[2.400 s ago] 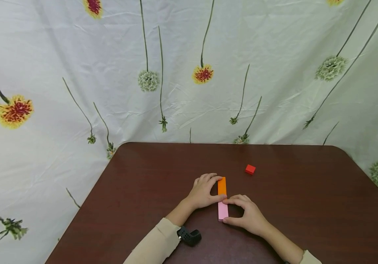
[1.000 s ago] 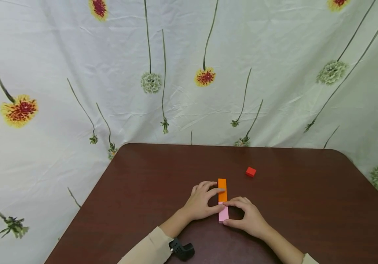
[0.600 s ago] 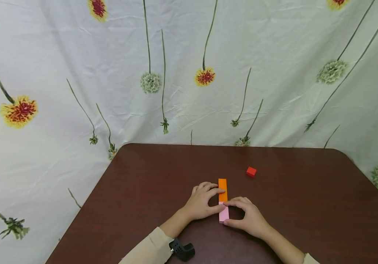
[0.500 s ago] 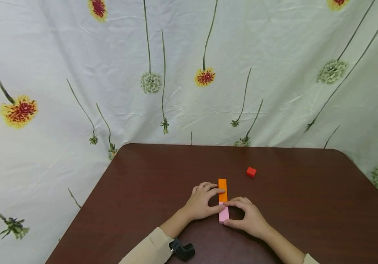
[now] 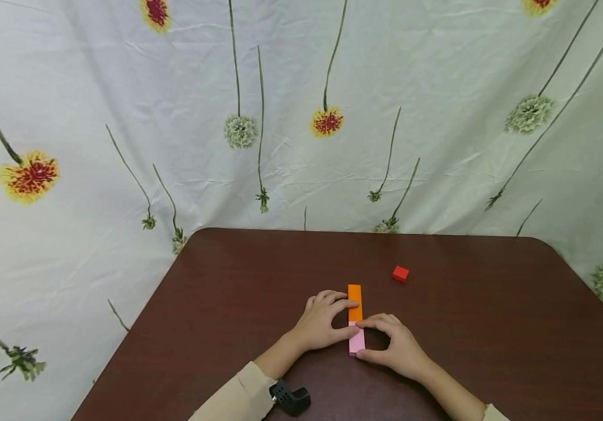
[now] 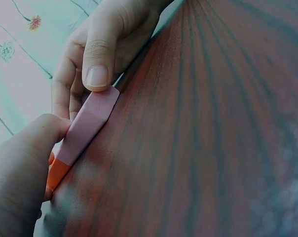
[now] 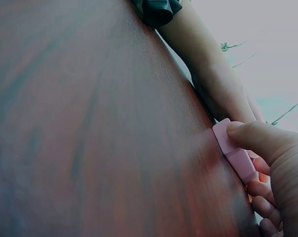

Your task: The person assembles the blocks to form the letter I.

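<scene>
A pink block and an orange block lie end to end on the dark table, the pink one nearer me. My right hand holds the pink block, thumb at its near end and index finger by the joint. From the left, my left hand reaches over both blocks, index finger on the orange and thumb touching the pink. In the left wrist view the pink block shows bevelled edges at one end. Little of the orange block is visible in the right wrist view; fingers and the pink block cover it.
A small red block sits beyond the hands, to the right. Behind the far edge of the brown table hangs a white flowered cloth. A black wrist device is strapped at my left sleeve.
Since the oldest frame, my left hand has slid toward me, its thumb passing from the joint onto the pink block. The right hand keeps its hold. Over the last second nothing visibly moves.
</scene>
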### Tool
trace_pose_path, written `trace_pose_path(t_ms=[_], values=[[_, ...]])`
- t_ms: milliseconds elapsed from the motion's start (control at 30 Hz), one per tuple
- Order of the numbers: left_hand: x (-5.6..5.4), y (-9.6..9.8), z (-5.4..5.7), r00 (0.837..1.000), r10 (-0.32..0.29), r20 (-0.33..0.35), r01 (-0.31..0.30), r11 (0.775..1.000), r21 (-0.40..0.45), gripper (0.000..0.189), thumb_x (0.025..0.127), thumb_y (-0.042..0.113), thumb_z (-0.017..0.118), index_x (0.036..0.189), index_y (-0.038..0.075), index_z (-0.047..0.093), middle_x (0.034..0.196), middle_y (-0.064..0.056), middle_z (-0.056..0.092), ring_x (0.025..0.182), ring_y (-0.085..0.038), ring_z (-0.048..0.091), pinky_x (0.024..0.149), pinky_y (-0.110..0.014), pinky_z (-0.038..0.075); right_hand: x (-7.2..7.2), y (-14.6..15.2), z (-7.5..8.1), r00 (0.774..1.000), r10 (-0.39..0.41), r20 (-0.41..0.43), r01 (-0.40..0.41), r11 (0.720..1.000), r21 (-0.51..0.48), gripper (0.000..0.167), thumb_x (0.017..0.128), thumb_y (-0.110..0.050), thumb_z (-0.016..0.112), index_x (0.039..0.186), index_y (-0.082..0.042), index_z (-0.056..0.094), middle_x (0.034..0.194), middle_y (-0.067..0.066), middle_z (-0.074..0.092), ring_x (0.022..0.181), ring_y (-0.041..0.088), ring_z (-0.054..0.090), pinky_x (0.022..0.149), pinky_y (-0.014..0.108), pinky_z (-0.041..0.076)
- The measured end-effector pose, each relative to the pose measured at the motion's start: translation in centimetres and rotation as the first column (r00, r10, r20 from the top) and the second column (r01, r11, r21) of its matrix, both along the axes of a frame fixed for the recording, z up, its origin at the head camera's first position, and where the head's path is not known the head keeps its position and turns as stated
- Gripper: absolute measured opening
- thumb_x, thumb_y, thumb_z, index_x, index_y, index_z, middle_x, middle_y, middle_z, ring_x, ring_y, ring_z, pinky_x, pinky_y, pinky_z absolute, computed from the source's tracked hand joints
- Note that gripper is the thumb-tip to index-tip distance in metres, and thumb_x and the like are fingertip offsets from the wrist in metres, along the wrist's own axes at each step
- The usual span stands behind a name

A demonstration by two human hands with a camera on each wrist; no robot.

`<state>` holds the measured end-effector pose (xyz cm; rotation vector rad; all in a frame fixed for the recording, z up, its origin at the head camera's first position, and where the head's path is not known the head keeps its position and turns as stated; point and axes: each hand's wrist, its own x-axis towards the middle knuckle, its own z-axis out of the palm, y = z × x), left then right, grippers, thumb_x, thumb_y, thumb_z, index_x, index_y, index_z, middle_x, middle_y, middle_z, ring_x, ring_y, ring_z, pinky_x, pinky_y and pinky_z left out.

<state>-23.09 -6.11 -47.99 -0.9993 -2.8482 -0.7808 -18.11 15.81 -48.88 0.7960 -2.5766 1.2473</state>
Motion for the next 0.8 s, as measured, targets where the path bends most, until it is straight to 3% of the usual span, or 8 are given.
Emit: trace_pose_path(t_ms=[267, 633, 800], values=[[0.0, -0.1, 0.0, 1.0, 0.005, 0.004, -0.005, 1.0, 0.001, 0.054, 0.092, 0.057, 0.055, 0.136, 0.026, 0.058, 0.143, -0.004, 0.049, 0.134, -0.024, 0.035, 0.104, -0.055, 0.026, -0.2, 0.1, 0.3, 1.0, 0.028, -0.001, -0.028, 0.999, 0.025, 0.046, 0.076, -0.04, 0.083, 0.116, -0.022, 0.07, 0.11, -0.014, 0.062, 0.104, 0.013, 0.053, 0.089, 0.039, 0.045], [0.0, 0.0, 0.1, 1.0, 0.006, 0.004, -0.006, 1.0, -0.002, 0.054, 0.091, 0.057, 0.055, 0.136, 0.026, 0.058, 0.142, -0.004, 0.049, 0.134, -0.024, 0.035, 0.104, -0.054, 0.026, -1.3, 1.0, 1.5, 0.986, 0.136, 0.098, -0.139, 0.99, 0.021, 0.046, 0.079, -0.038, 0.082, 0.117, -0.016, 0.068, 0.109, -0.007, 0.062, 0.095, 0.016, 0.056, 0.084, 0.032, 0.047], [0.1, 0.1, 0.0, 1.0, 0.008, 0.011, -0.008, 1.0, -0.005, 0.055, 0.091, 0.057, 0.055, 0.137, 0.027, 0.057, 0.143, -0.003, 0.048, 0.134, -0.024, 0.035, 0.104, -0.053, 0.026, -2.0, 1.5, 2.0, 0.979, 0.126, 0.159, -0.13, 0.992, 0.012, 0.043, 0.08, -0.034, 0.081, 0.116, -0.014, 0.068, 0.109, -0.003, 0.063, 0.092, 0.016, 0.057, 0.081, 0.031, 0.047]])
